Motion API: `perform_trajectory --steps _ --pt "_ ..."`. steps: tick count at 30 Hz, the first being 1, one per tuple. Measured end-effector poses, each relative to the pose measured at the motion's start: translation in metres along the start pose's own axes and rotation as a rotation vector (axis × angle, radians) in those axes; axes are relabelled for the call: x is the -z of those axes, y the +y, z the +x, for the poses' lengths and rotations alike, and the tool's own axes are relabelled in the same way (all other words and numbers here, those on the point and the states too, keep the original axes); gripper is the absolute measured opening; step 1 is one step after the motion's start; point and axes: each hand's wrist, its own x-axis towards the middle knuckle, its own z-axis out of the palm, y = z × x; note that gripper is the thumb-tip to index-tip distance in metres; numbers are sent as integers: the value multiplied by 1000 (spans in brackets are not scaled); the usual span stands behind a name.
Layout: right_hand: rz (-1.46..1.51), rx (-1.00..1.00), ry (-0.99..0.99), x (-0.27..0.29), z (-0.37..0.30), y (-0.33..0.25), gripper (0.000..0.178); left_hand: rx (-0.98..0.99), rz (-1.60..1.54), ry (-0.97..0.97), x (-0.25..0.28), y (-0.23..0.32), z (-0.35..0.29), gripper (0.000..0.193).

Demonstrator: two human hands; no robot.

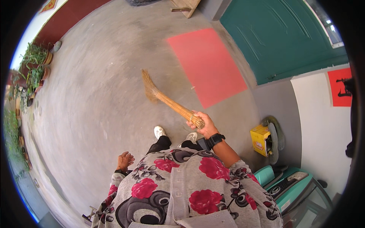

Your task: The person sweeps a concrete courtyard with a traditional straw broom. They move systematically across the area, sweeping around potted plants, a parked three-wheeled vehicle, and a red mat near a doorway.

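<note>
My right hand (pixel 201 123) is wrapped round the handle end of a short straw hand broom (pixel 176 107). The broom slants away to the far left, its flared bristles out over the concrete floor (pixel 114 110); I cannot tell whether they touch it. Down by my left side, my left hand (pixel 124 160) holds nothing, its fingers loosely bent and apart. A black band circles each wrist.
A red mat (pixel 208 66) lies ahead right, beside a green door (pixel 281 38). A yellow box (pixel 261 140) and a teal vehicle (pixel 292 186) stand at the right. Potted plants (pixel 36 70) line the left wall. A wooden piece (pixel 185 7) is at the back.
</note>
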Motion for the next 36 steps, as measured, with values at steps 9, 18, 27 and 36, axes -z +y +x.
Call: perform_trajectory --steps 9,18,27,36 --pt "-192 191 362 19 -20 2 16 -2 -87 -15 20 -23 8 47" --pt "-277 133 419 -28 43 23 10 23 21 80 38 -22 -10 46" --pt "-149 -9 55 -86 49 21 45 -19 -120 12 54 -27 27 44" --pt "-92 225 109 -54 28 -17 30 -127 -39 -78 64 -7 73 33"
